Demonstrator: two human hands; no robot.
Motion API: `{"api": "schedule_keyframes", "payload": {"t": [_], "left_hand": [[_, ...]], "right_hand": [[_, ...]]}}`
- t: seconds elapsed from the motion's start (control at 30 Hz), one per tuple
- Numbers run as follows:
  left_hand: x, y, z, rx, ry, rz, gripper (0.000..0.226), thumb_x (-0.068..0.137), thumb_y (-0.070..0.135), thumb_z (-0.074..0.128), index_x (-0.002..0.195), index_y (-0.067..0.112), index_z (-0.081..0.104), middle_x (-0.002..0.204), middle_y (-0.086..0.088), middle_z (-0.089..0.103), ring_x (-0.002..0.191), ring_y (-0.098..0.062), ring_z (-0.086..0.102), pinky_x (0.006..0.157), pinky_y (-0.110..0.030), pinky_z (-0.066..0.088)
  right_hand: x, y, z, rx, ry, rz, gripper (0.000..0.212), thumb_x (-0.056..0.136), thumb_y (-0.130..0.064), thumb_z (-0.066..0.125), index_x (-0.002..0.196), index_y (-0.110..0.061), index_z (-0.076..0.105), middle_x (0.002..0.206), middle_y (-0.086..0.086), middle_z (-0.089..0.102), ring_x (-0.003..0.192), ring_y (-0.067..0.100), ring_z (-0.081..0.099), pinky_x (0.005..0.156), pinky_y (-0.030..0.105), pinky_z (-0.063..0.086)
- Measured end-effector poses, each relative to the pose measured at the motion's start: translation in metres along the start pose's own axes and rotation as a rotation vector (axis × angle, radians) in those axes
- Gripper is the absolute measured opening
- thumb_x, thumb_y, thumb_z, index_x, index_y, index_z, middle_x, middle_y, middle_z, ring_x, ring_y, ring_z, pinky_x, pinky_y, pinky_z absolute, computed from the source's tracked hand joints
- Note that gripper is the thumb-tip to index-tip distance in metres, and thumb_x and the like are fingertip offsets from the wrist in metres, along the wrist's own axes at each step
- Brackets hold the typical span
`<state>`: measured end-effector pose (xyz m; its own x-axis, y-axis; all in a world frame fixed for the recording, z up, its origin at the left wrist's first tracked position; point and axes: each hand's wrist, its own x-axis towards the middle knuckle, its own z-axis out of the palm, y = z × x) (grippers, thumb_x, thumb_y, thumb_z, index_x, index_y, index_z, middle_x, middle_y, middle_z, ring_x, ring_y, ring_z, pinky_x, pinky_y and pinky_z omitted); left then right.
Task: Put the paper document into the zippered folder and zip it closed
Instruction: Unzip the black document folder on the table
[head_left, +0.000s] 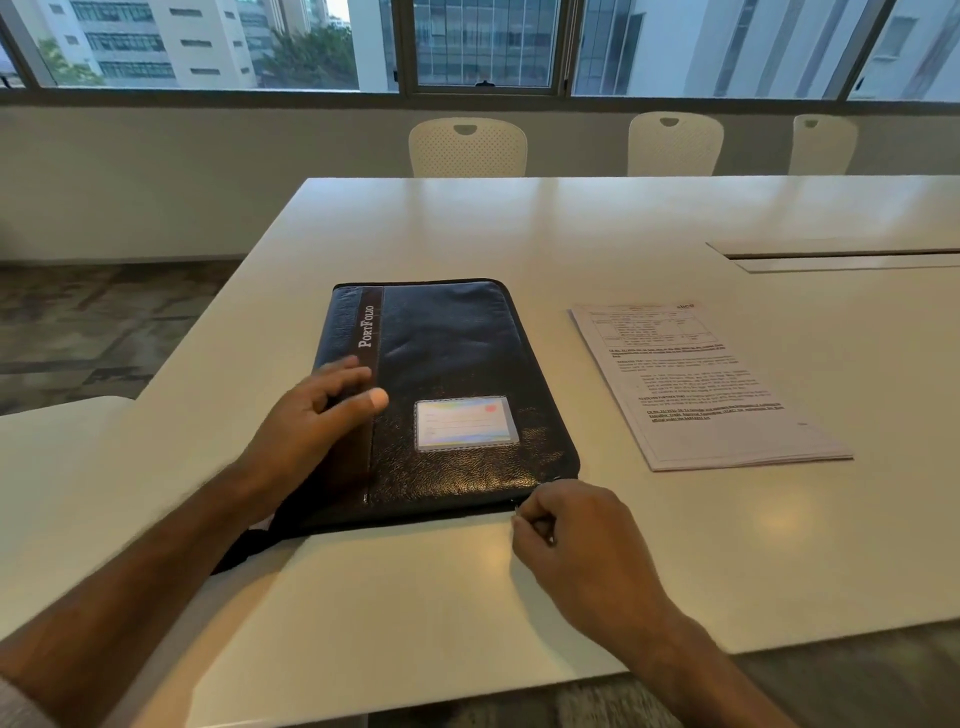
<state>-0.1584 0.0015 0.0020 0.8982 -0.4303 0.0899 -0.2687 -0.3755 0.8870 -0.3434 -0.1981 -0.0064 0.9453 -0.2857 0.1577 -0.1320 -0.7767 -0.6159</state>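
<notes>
A black leather zippered folder (457, 364) marked "PortFolio" lies closed and flat on the white table (415, 597), with a clear card pocket on its cover. My left hand (317, 415) rests flat on its left spine side, fingers spread. At the folder's near right corner my right hand (566, 530) has its fingers pinched on the small metal zipper pull (517, 512). The paper document (701, 384), a thin stack of printed sheets, lies flat on the table to the right of the folder, apart from it.
A dark strap of the folder (244, 551) trails off under my left forearm. A long cable slot (841, 257) is cut into the table at the far right. Three white chairs (467, 148) stand behind the table under the windows.
</notes>
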Motion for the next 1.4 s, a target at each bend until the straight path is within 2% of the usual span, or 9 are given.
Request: {"api": "schedule_keyframes", "payload": {"t": [0.07,0.13,0.27,0.47,0.6,0.7,1.1,1.27,1.4], "left_hand": [[-0.001,-0.006,-0.002,0.02,0.103,-0.027,0.05,0.075,0.057,0.071,0.12,0.039,0.059,0.127,0.014,0.057,0.108,-0.006,0.057,0.092,-0.029,0.05],[-0.005,-0.015,-0.003,0.122,0.082,-0.083,0.068,0.071,0.06,0.074,0.129,0.034,0.053,0.123,0.01,0.059,0.11,-0.014,0.059,0.097,-0.044,0.05],[-0.006,-0.019,0.0,0.383,0.053,-0.13,0.096,0.079,0.047,0.075,0.153,0.013,0.023,0.151,-0.005,0.036,0.135,-0.024,0.039,0.112,-0.045,0.036],[-0.002,-0.017,-0.001,0.449,-0.034,-0.209,0.111,0.074,0.061,0.071,0.156,0.016,0.011,0.161,-0.005,0.018,0.145,-0.024,0.024,0.117,-0.046,0.027],[-0.001,-0.001,-0.003,0.485,-0.024,-0.237,0.092,0.067,0.059,0.078,0.142,0.019,0.041,0.14,-0.005,0.051,0.121,-0.022,0.053,0.094,-0.036,0.048],[-0.001,0.014,-0.004,0.582,-0.011,-0.22,0.074,0.061,0.06,0.081,0.12,0.021,0.056,0.116,-0.001,0.066,0.097,-0.018,0.06,0.066,-0.025,0.044],[-0.005,0.025,-0.006,0.556,0.016,-0.233,0.086,0.056,0.06,0.083,0.127,0.019,0.056,0.124,-0.004,0.065,0.105,-0.021,0.061,0.083,-0.031,0.052],[-0.016,0.023,-0.015,0.532,0.045,-0.211,0.083,0.072,0.052,0.077,0.141,0.019,0.047,0.14,-0.005,0.056,0.122,-0.022,0.055,0.089,-0.027,0.042],[-0.049,0.007,-0.02,0.529,0.253,-0.059,0.044,0.075,0.044,0.078,0.113,0.025,0.065,0.109,0.006,0.062,0.099,-0.015,0.06,0.075,-0.026,0.044]], "right_hand": [[-0.001,-0.001,0.001,0.002,0.007,0.006,0.01,0.089,-0.028,0.064,0.081,-0.025,0.07,0.074,-0.013,0.061,0.063,0.003,0.055,0.054,0.009,0.034],[-0.001,-0.001,0.003,-0.003,0.026,0.02,0.01,0.089,-0.029,0.065,0.081,-0.025,0.07,0.073,-0.014,0.062,0.063,0.003,0.056,0.053,0.009,0.034],[0.0,-0.01,0.014,0.016,0.033,-0.008,0.011,0.089,-0.028,0.064,0.08,-0.025,0.069,0.073,-0.014,0.061,0.064,0.004,0.056,0.056,0.01,0.038],[0.004,-0.031,0.033,0.023,0.01,-0.071,0.014,0.091,-0.03,0.059,0.085,-0.022,0.069,0.077,-0.011,0.062,0.07,0.009,0.055,0.06,0.015,0.042],[0.004,-0.041,0.039,0.026,-0.016,-0.109,0.016,0.093,-0.033,0.057,0.093,-0.023,0.07,0.085,-0.01,0.064,0.074,0.009,0.056,0.063,0.013,0.041],[0.006,-0.051,0.045,0.033,-0.049,-0.148,0.019,0.094,-0.034,0.054,0.097,-0.023,0.07,0.09,-0.009,0.066,0.078,0.009,0.056,0.064,0.014,0.04],[0.017,-0.086,0.075,-0.012,-0.135,-0.236,0.022,0.091,-0.029,0.051,0.089,-0.016,0.068,0.091,0.002,0.068,0.083,0.023,0.061,0.073,0.038,0.051],[0.027,-0.085,0.065,0.088,-0.292,-0.267,0.033,0.09,-0.042,0.058,0.081,-0.014,0.071,0.07,-0.001,0.069,0.063,0.016,0.061,0.066,0.036,0.055],[0.046,-0.078,0.034,0.285,-0.388,-0.195,0.033,0.09,-0.044,0.061,0.085,-0.014,0.074,0.063,-0.004,0.064,0.054,0.008,0.057,0.058,0.027,0.053]]}}
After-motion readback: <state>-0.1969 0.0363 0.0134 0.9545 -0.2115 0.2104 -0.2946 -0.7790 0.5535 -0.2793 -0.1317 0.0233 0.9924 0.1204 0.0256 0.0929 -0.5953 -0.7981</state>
